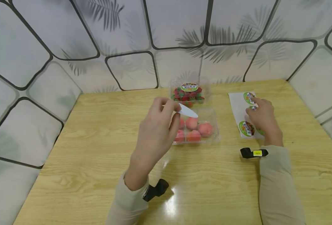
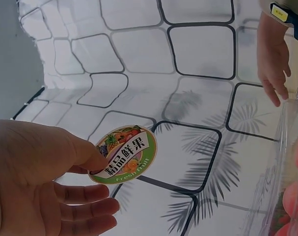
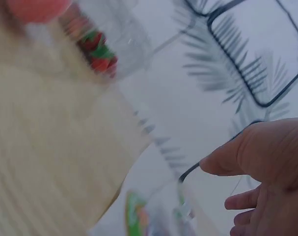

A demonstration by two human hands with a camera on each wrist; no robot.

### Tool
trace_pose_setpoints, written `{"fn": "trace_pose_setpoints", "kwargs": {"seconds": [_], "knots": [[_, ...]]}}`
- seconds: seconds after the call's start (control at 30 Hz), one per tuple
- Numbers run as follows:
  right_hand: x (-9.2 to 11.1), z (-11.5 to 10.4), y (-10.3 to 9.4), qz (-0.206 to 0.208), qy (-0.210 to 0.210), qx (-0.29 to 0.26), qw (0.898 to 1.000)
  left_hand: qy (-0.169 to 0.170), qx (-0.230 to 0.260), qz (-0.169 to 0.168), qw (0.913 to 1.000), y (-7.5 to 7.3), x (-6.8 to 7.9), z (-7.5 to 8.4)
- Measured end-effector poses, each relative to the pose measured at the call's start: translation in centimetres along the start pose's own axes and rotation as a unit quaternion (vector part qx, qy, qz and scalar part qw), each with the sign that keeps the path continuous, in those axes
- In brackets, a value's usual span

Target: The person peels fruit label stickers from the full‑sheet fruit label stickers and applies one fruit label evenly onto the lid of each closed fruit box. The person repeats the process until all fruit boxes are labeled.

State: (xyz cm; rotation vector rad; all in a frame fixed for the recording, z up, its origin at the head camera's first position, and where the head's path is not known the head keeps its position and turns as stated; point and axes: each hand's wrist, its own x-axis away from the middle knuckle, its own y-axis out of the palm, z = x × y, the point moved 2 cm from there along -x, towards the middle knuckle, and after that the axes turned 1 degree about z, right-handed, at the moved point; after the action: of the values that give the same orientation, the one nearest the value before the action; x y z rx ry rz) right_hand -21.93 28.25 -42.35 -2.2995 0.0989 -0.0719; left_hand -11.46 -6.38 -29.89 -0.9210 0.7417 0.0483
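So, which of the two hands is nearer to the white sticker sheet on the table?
Right. The right hand rests on the sticker sheet, its fingers over the round labels. The left hand is away to the left, raised above the clear box of peaches, pinching one peeled sticker.

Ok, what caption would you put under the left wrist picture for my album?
The left hand pinches a round fruit sticker in front of the tiled wall.
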Motion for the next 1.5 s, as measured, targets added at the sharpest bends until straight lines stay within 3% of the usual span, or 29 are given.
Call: {"fn": "trace_pose_setpoints", "kwargs": {"seconds": [0.13, 0.3, 0.53, 0.63, 0.77, 0.9, 0.97, 1.2, 1.5], "knots": [[0.7, -2.5, -0.7, 0.026, -0.051, -0.027, 0.998, -0.003, 0.0, -0.006, 1.0, 0.1, 0.0, -0.1], [2.6, -6.6, -1.4, 0.026, -0.101, -0.047, 0.993, -0.003, 0.002, -0.007, 1.0, 0.3, 0.1, -0.2], [6.2, -11.9, -1.7, -0.006, -0.195, -0.099, 0.976, 0.001, -0.001, -0.009, 1.0, 0.4, 0.1, -0.3], [7.8, -13.8, -1.7, -0.025, -0.25, -0.102, 0.963, 0.001, 0.004, -0.012, 0.9999, 0.5, 0.0, -0.3], [9.9, -15.8, -1.5, -0.039, -0.324, -0.128, 0.936, 0.002, 0.029, -0.021, 0.9993, 0.6, 0.1, -0.3], [11.5, -17.5, -1.3, -0.017, -0.38, -0.17, 0.909, 0.001, 0.074, -0.029, 0.9969, 0.5, 0.1, -0.3], [11.8, -18.0, -1.2, 0.007, -0.395, -0.181, 0.901, -0.002, 0.095, -0.033, 0.995, 0.4, 0.0, -0.3], [12.0, -18.3, -0.8, 0.077, -0.38, -0.186, 0.903, -0.01, 0.125, -0.057, 0.9904, 0.3, -0.1, -0.2], [11.8, -18.3, -0.9, 0.077, -0.365, -0.184, 0.909, -0.007, 0.13, -0.065, 0.9894, 0.3, -0.3, -0.1]]}}
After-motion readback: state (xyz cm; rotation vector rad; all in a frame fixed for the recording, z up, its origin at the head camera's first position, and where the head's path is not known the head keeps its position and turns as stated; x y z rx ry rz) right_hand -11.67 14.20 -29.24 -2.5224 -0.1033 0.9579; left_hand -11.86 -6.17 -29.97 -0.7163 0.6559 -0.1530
